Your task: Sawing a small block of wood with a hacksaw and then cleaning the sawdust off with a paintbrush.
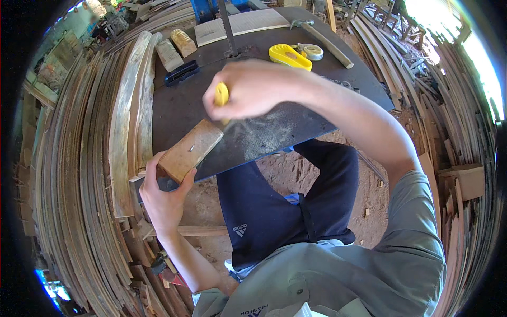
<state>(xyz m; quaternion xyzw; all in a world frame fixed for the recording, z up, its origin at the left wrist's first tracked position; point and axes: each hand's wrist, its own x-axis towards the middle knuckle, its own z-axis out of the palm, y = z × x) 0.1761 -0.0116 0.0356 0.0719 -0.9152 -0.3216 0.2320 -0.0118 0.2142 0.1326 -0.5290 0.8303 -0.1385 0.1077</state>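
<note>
On the dark table (174, 113), my left hand (163, 195) grips the near left end of a wooden block (194, 145), thumb on one side and fingers on the other. A small metal nail or screw (191, 148) shows on the block's top face. My right hand (248, 90), slightly blurred, is closed around a yellow-handled tool (222, 94) above the block's far end. The tool's working end is mostly hidden by the hand, so its kind does not show. Pale sawdust (266, 134) is scattered right of the block.
A toothed saw blade (226, 26) rises through the table beyond my right hand. Farther back lie a hammer (325, 45), a yellow plastic object (290, 57), a tape roll (312, 52), a dark blue case (181, 73) and two wooden blocks (176, 48). Stacked planks (79, 153) flank the table.
</note>
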